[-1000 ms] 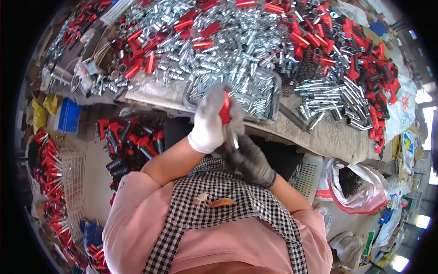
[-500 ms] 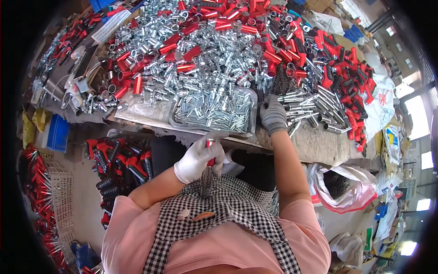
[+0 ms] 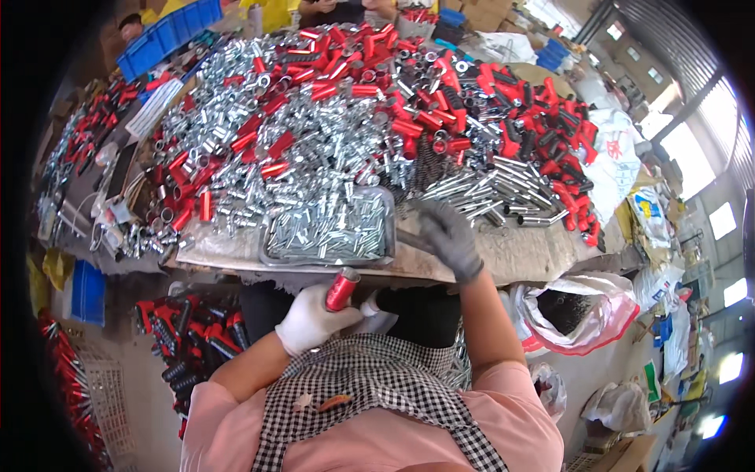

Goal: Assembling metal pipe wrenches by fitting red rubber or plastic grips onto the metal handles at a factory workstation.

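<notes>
My left hand [image 3: 309, 323], in a white glove, is closed around a red metal tube [image 3: 340, 292], its open end tilted up. The hand is in front of the table edge, above my checked apron. Over the table, right of a clear tray [image 3: 390, 224] of small metal pins [image 3: 326, 234], is my right hand [image 3: 451, 240] in a grey glove. Its fingers are bent and somewhat blurred. A dark slender piece [image 3: 414, 240] juts from it toward the tray; its kind is unclear. Dark springs [image 3: 423, 167] and shiny metal tubes [image 3: 487, 191] lie just beyond this hand.
A large heap of silvery fittings [image 3: 314, 130] and red tubes covers the table. Red-and-black handles [image 3: 570, 130] are piled at right, with more [image 3: 193, 334] below left. An open white sack [image 3: 535, 311] stands below right. Another person's hands [image 3: 322, 6] show at the far side.
My right hand has drawn back from the springs toward the table's front edge. My left hand has tipped the red tube so its open end shows. The view has shifted, revealing more of the far side.
</notes>
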Demonstrator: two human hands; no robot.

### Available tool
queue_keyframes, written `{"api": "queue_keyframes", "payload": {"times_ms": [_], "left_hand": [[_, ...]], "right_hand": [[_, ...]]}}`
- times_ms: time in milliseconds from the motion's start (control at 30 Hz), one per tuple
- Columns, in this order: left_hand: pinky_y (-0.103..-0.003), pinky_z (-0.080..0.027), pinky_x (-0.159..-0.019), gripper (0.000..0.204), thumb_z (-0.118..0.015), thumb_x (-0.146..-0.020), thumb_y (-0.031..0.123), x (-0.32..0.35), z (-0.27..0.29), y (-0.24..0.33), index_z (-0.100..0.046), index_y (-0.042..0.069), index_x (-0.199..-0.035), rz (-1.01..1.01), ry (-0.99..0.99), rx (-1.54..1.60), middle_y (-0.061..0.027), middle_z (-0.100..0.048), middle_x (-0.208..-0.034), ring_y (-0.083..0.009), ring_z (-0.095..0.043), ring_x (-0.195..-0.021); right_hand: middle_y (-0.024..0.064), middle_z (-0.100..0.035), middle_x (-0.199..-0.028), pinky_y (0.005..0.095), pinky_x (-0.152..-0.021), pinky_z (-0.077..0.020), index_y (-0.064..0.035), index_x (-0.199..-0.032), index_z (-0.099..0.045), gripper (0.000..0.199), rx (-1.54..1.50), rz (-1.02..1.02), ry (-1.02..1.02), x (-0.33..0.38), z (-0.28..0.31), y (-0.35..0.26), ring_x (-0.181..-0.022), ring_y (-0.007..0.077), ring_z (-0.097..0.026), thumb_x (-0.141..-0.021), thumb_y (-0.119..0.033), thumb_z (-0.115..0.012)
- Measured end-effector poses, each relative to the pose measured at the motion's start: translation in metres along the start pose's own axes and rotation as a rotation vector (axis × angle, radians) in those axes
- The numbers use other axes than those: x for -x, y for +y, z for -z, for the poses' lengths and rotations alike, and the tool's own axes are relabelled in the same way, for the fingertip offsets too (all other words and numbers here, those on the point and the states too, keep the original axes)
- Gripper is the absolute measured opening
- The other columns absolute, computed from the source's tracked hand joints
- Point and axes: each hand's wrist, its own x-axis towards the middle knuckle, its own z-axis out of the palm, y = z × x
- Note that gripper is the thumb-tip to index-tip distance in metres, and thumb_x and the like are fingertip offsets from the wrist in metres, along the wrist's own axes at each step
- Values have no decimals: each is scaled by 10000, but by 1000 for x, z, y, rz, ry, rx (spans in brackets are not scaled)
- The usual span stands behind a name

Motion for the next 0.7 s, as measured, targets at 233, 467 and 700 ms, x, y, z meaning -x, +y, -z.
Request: {"api": "queue_keyframes", "payload": {"times_ms": [233,467,700], "left_hand": [[-424,-514,-631,298,-786,-736,318,-24,5,8,-681,59,-840,-399,21,-685,-177,-660,-747,-369,-651,-692],[-428,-523,-625,224,-748,-761,290,-38,-1,-2,-679,84,-815,-425,122,-819,-150,-663,-736,-350,-662,-692],[-424,-523,-638,212,-736,-758,233,-58,11,13,-670,62,-865,-405,63,-647,-159,-656,-743,-353,-659,-710]], "right_hand": [[66,-636,-921,362,-719,-541,-133,-1021,-719,326,323,497,-291,35,-12,-59,-843,261,-652,-709,-39,-731],[82,-643,-896,370,-614,-542,-116,-1027,-699,310,455,533,-300,40,-14,-44,-748,273,-655,-718,-114,-707],[175,-629,-1095,364,-749,-544,-87,-1369,-462,629,107,366,-545,-7,2,-40,-875,313,-656,-818,-197,-744]]}}
